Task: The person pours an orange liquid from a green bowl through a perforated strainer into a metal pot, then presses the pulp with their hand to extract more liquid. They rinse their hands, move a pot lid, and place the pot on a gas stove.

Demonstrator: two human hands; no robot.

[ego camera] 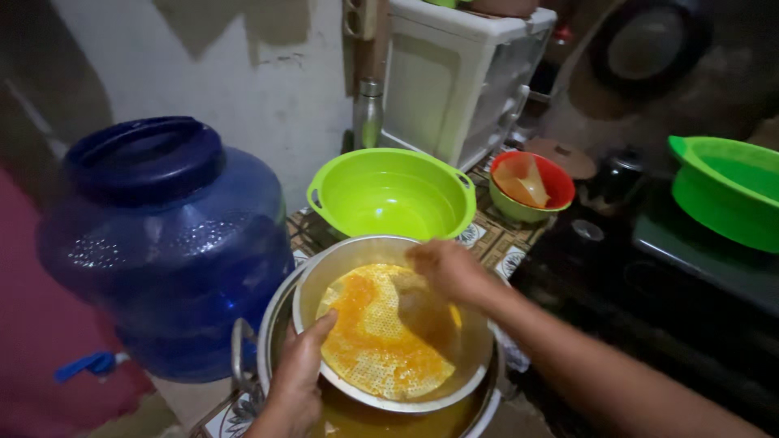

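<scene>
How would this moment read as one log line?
left hand: grips strainer rim | right hand: presses orange pulp inside | strainer: tilted over metal pot | nearby: green bowl, blue water jug

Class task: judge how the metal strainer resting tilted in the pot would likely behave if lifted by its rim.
The metal strainer probably stays stiff, being thin metal. Its orange pulp looks wet, so it may drip and feel slippery. Tilted on the pot, steadied by the left hand, it could slide.

Both hands, left (294, 381) and right (445, 269), are bare (no gloves, rings or sleeves visible)
</scene>
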